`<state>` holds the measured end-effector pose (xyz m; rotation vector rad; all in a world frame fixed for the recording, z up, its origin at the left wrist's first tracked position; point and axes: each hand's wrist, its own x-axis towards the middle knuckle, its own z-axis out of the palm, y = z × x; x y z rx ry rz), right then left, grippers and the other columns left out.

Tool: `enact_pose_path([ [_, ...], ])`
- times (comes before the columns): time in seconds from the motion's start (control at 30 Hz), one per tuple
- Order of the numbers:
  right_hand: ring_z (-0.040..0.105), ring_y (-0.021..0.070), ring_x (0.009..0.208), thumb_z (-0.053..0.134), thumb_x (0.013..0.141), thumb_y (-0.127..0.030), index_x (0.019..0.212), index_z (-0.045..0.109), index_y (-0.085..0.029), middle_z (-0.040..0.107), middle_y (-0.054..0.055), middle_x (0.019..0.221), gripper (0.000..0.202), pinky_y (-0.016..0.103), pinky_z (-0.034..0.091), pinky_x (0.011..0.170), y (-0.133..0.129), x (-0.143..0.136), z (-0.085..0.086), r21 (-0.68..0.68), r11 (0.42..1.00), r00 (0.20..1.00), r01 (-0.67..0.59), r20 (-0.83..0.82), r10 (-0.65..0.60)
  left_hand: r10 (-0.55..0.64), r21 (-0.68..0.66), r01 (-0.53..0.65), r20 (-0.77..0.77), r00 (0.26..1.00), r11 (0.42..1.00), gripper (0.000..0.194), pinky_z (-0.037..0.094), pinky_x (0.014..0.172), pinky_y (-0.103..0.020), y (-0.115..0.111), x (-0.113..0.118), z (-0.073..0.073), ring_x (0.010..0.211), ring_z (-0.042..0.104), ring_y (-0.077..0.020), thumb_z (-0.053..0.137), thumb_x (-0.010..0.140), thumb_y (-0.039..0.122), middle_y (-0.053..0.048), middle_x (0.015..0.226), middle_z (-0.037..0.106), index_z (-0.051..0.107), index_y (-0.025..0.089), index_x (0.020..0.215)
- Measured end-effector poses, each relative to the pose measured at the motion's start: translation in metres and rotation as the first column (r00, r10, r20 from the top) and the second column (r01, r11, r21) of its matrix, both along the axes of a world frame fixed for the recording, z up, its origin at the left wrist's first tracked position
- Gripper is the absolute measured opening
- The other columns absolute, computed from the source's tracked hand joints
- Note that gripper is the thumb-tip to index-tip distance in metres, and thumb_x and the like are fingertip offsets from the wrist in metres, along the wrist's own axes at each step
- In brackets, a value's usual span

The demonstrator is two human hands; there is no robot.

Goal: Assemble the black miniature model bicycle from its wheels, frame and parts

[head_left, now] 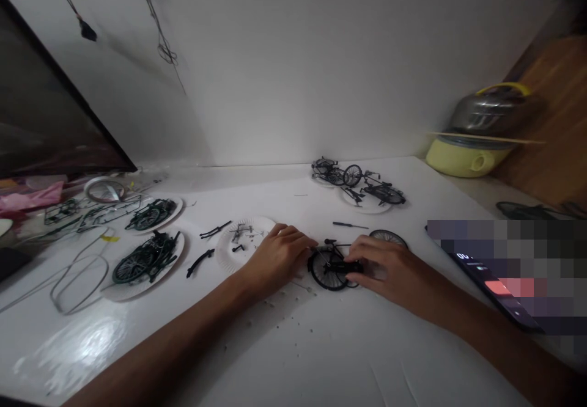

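Note:
A small black model bicycle (331, 269) lies on the white table between my hands, its spoked wheel toward the left. My right hand (380, 266) has its fingers closed on the frame beside a black part. At the wheel's upper left edge rests my left hand (285, 249), fingers bent together; what its fingertips hold, if anything, is hidden. Another spoked wheel (389, 236) lies behind my right hand. Left of my left hand, a white paper plate (223, 249) carries small metal parts, partly covered by that hand.
Two plates with dark green bicycle parts (147, 260) stand at the left, near loose wires. A screwdriver (349, 225) and more model bicycles (385, 193) lie farther back. Tiny screws are scattered in front. A phone (495, 291) is at the right, a yellow-green pot (468, 156) behind.

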<state>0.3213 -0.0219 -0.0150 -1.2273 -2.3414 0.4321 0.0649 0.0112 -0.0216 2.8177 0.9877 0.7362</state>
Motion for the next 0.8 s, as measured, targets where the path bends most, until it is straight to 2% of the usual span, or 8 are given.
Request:
enact_pose_path([
  [0.17,0.063,0.0184,0.085,0.066,0.087,-0.033,0.098,0.067,-0.025,0.066,0.003,0.1,0.013,0.033,0.05,0.075,0.0,0.0,-0.001,-0.015,1.0,1.0,-0.008,-0.007,0.008,-0.022,-0.029,0.022,-0.007,1.0,0.999,0.019,0.043,0.093,-0.038,-0.002,-0.002,0.002,0.095,0.064,-0.0168,0.047,0.1,0.02,-0.002,0.104,0.071,0.062,0.021,0.112],
  [0.33,0.063,0.0183,0.087,0.065,0.088,-0.035,0.1,0.064,-0.026,0.065,0.002,0.102,0.015,0.033,0.05,0.078,0.0,0.002,-0.001,-0.032,0.999,1.0,-0.001,0.02,0.001,0.028,-0.012,-0.029,-0.014,0.999,1.0,0.022,0.042,0.097,-0.04,0.0,-0.007,0.005,0.1,0.062,-0.0172,0.047,0.098,0.013,-0.002,0.111,0.069,0.061,0.02,0.114],
  [0.5,0.061,0.0175,0.079,0.064,0.087,-0.043,0.102,0.063,-0.026,0.065,0.002,0.1,0.023,0.033,0.05,0.072,-0.002,0.007,0.01,0.002,0.998,0.997,0.067,0.034,-0.067,0.087,0.035,-0.088,0.037,0.996,0.995,0.025,0.044,0.094,-0.04,0.004,-0.017,0.012,0.098,0.063,-0.0182,0.046,0.097,0.009,-0.004,0.109,0.07,0.062,0.019,0.114],
  [0.6,0.062,0.0176,0.08,0.062,0.088,-0.043,0.1,0.064,-0.027,0.067,0.001,0.097,0.02,0.032,0.05,0.072,-0.002,0.01,0.017,0.052,0.994,0.995,0.099,0.004,-0.099,0.082,0.075,-0.087,0.069,0.994,0.993,0.025,0.045,0.092,-0.039,0.003,-0.021,0.015,0.096,0.062,-0.0173,0.044,0.098,0.009,-0.004,0.106,0.07,0.062,0.019,0.112],
  [0.8,0.064,0.0189,0.09,0.055,0.091,-0.029,0.103,0.063,-0.026,0.067,0.005,0.103,0.015,0.033,0.051,0.08,-0.004,0.011,0.024,0.033,0.999,1.0,-0.029,0.014,0.028,0.01,0.122,-0.014,0.033,0.999,0.992,0.022,0.045,0.091,-0.036,-0.013,-0.011,0.02,0.095,0.061,-0.0152,0.043,0.101,0.014,-0.003,0.107,0.069,0.06,0.018,0.113],
])
